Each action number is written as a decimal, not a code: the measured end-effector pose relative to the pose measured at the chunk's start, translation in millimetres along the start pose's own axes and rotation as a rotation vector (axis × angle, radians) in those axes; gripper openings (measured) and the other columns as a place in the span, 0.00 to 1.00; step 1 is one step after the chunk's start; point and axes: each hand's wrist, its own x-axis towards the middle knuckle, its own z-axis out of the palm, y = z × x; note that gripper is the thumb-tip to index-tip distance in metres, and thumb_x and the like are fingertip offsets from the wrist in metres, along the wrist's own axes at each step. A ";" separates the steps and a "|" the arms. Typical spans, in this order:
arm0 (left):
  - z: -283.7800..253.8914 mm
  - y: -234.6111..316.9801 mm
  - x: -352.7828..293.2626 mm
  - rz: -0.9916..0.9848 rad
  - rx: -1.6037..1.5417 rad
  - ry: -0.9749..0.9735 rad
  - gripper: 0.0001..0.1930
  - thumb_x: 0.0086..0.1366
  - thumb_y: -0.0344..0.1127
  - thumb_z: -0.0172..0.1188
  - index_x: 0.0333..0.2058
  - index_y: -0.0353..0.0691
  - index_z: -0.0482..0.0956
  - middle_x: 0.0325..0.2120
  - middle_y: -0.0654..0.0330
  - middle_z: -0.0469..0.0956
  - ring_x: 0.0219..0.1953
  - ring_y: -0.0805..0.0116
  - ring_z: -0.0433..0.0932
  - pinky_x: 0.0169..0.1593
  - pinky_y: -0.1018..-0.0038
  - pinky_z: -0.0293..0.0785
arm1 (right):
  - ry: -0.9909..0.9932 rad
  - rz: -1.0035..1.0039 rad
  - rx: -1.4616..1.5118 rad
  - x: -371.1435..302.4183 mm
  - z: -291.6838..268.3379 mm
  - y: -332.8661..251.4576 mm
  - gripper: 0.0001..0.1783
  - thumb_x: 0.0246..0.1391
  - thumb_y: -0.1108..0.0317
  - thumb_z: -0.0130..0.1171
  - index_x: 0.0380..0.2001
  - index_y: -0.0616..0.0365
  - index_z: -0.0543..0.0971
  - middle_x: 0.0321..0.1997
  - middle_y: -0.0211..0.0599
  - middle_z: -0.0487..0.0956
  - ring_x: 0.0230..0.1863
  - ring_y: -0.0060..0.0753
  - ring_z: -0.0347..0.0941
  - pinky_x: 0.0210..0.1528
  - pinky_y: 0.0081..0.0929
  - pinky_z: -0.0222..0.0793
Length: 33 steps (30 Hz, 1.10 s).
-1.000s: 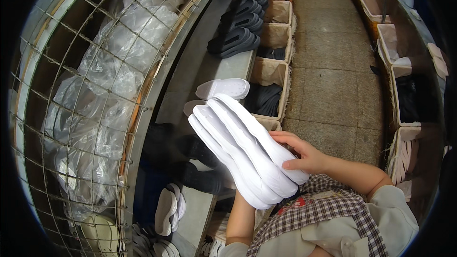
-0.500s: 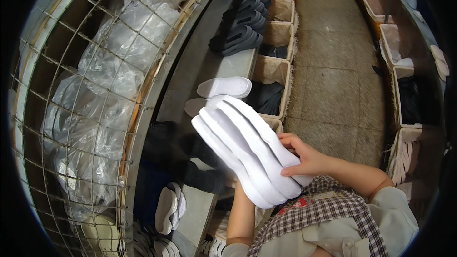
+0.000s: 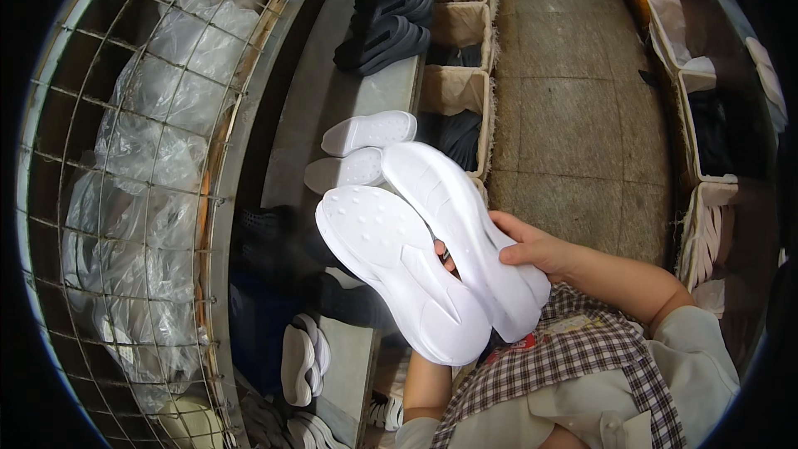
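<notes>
I hold white shoe soles in front of my apron, spread apart like a V. The left sole (image 3: 378,258) shows its underside, with small round bumps at the toe end and grooves toward the heel. My left hand (image 3: 443,255) is mostly hidden beneath it; a few fingertips curl round its inner edge. Beside it, the right sole (image 3: 453,208) is tilted to show its side wall. My right hand (image 3: 536,247) grips this one near the heel, thumb on top. Whether more soles lie underneath is hidden. Just beyond, two white soles (image 3: 370,133) rest on the grey bench.
Dark grey soles (image 3: 386,41) lie along the bench (image 3: 303,133). Cloth-lined bins (image 3: 453,87) edge the aisle floor (image 3: 573,116), with more bins (image 3: 706,145) across it. At left, wire mesh (image 3: 150,199) fronts clear plastic bags. More soles (image 3: 301,362) sit at lower left.
The soles, earlier pressed together in a stack with edges up, are now fanned apart, the left one's underside turned up. Left fingertips now show between them. The view has shifted slightly.
</notes>
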 end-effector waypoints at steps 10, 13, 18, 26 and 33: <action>13.9 17.5 -21.6 0.186 -0.047 0.073 0.34 0.64 0.46 0.50 0.66 0.51 0.50 0.43 0.62 0.68 0.36 0.70 0.66 0.39 0.70 0.63 | 0.010 0.144 0.553 4.8 -63.6 -3.7 0.39 0.40 0.43 0.68 0.48 0.63 0.76 0.41 0.47 0.80 0.38 0.38 0.81 0.45 0.36 0.78; 17.0 26.3 -29.8 0.169 -0.090 0.047 0.33 0.65 0.46 0.49 0.66 0.50 0.50 0.42 0.62 0.68 0.36 0.70 0.66 0.40 0.69 0.62 | 0.039 0.153 0.450 27.4 -84.8 -20.7 0.31 0.45 0.52 0.64 0.47 0.65 0.76 0.41 0.48 0.80 0.36 0.39 0.81 0.44 0.35 0.79; 4.1 35.4 -50.5 0.221 -0.094 -0.004 0.32 0.65 0.44 0.49 0.66 0.49 0.50 0.42 0.60 0.66 0.36 0.68 0.66 0.41 0.67 0.63 | 0.125 0.136 0.026 119.7 -92.4 -62.4 0.25 0.44 0.60 0.55 0.45 0.66 0.75 0.38 0.47 0.80 0.37 0.39 0.80 0.41 0.32 0.79; 4.6 46.4 -106.7 0.555 0.007 0.471 0.22 0.65 0.46 0.50 0.53 0.42 0.61 0.43 0.58 0.64 0.37 0.66 0.66 0.43 0.67 0.63 | 0.128 0.283 -0.637 334.5 -67.6 -108.3 0.25 0.40 0.56 0.53 0.40 0.61 0.76 0.36 0.46 0.78 0.34 0.37 0.75 0.37 0.32 0.72; 13.1 61.1 -118.6 0.648 0.060 0.596 0.21 0.65 0.48 0.50 0.51 0.41 0.64 0.41 0.56 0.65 0.39 0.65 0.68 0.49 0.62 0.66 | 0.184 0.228 -1.127 437.5 -83.0 -80.0 0.25 0.37 0.57 0.57 0.37 0.64 0.78 0.36 0.45 0.79 0.37 0.38 0.75 0.42 0.34 0.71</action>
